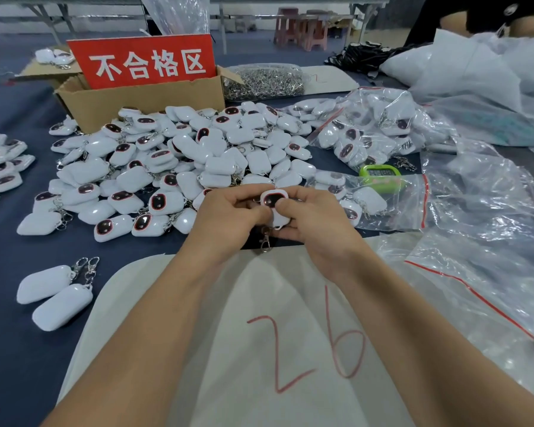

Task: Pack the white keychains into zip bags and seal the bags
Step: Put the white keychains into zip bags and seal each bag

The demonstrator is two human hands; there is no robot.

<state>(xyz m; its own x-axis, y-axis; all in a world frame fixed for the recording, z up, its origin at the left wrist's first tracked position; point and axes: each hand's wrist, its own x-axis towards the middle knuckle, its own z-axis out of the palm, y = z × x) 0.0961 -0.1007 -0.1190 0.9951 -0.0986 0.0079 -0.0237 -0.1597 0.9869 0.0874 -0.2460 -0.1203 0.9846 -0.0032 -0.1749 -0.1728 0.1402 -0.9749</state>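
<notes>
Both my hands hold one white keychain (274, 201) with a dark oval face above the table's middle. My left hand (228, 215) pinches its left side and my right hand (309, 217) grips its right side and bottom. Its metal clasp (265, 238) hangs below my fingers. A large heap of white keychains (179, 161) lies just beyond my hands. A partly filled zip bag (379, 198) lies to the right of my hands, and a fuller zip bag (370, 127) lies behind it. Empty zip bags (481, 272) with red seal lines are spread at the right.
A cardboard box (142, 100) with a red sign stands behind the heap, beside a bag of metal clasps (265, 81). Two keychains (56, 294) lie at the near left, more at the left edge (0, 167). A green timer (379, 175) and white numbered sheet (290, 334) are nearby.
</notes>
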